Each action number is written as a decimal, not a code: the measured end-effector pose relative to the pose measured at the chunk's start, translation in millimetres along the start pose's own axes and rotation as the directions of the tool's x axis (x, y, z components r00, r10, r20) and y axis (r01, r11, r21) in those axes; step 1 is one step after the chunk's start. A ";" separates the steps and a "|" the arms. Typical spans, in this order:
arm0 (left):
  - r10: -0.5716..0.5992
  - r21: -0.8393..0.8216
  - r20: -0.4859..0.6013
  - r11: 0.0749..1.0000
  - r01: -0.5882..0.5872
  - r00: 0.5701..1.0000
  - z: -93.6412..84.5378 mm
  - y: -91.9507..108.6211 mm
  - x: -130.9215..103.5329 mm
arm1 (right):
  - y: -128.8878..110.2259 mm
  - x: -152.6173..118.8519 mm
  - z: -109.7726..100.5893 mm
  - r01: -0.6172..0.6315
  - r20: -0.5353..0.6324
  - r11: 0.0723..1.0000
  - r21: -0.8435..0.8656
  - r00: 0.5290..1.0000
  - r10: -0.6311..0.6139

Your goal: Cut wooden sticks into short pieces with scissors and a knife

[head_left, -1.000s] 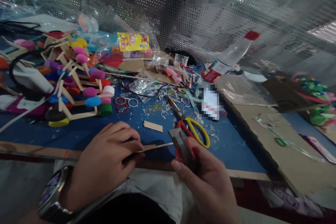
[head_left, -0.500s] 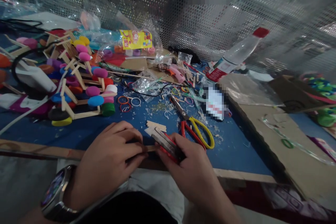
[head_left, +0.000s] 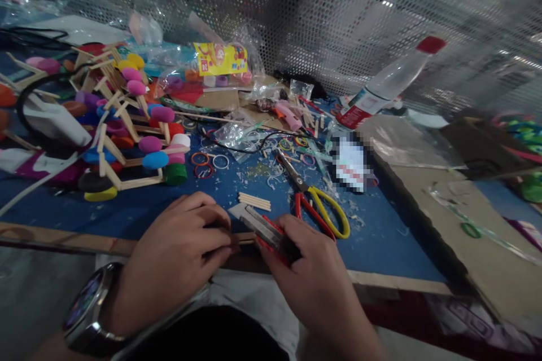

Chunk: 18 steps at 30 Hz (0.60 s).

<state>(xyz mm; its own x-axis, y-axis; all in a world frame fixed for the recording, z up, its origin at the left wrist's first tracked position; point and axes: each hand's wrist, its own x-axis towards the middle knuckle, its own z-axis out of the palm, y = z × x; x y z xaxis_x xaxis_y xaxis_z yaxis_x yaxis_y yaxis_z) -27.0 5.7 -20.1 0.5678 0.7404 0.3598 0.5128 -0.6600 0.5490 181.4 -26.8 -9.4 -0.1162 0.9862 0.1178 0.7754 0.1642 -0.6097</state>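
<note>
My left hand point(head_left: 182, 251) is closed on a small wooden stick point(head_left: 244, 238) near the table's front edge. Closed around a red and grey utility knife point(head_left: 265, 225), my right hand point(head_left: 305, 265) holds it with the blade pointing left, above the stick. Just beyond the knife, several short wooden sticks point(head_left: 254, 201) lie side by side. Scissors point(head_left: 302, 185) with red and yellow handles rest to the right of them, blades pointing away. Shavings and small rubber bands point(head_left: 220, 162) are scattered on the blue table top point(head_left: 372, 242).
Stick structures with coloured foam pieces point(head_left: 154, 161) crowd the left, beside a white plug point(head_left: 59, 124). A tilted bottle point(head_left: 381, 87), a phone point(head_left: 349, 163) and cardboard point(head_left: 423, 203) are on the right. A plastic bag with a yellow label point(head_left: 221, 60) lies at the back.
The knife has tilted flatter, its blade shifting slightly left. My right hand has moved a little right. My left hand keeps its hold on the stick, and the view has shifted slightly.
</note>
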 end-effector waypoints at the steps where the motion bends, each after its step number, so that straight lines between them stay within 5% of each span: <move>1: -0.002 -0.001 0.003 1.000 0.002 1.000 -0.3 0.1 0.3 | -0.1 0.3 -0.1 -0.004 -0.003 1.000 -0.006 1.000 0.004; 18: -0.045 0.024 -0.022 0.999 0.046 0.999 -12.4 -2.3 -6.9 | 1.1 0.5 0.0 0.007 -0.001 1.000 -0.002 1.000 -0.007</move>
<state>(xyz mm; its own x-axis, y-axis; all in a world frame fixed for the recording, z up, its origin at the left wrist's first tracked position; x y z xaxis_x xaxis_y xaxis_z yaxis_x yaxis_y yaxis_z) -40.1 3.7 -14.6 0.5294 0.7723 0.3513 0.5536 -0.6282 0.5467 182.2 -26.1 -10.1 -0.1215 0.9849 0.1230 0.7755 0.1715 -0.6076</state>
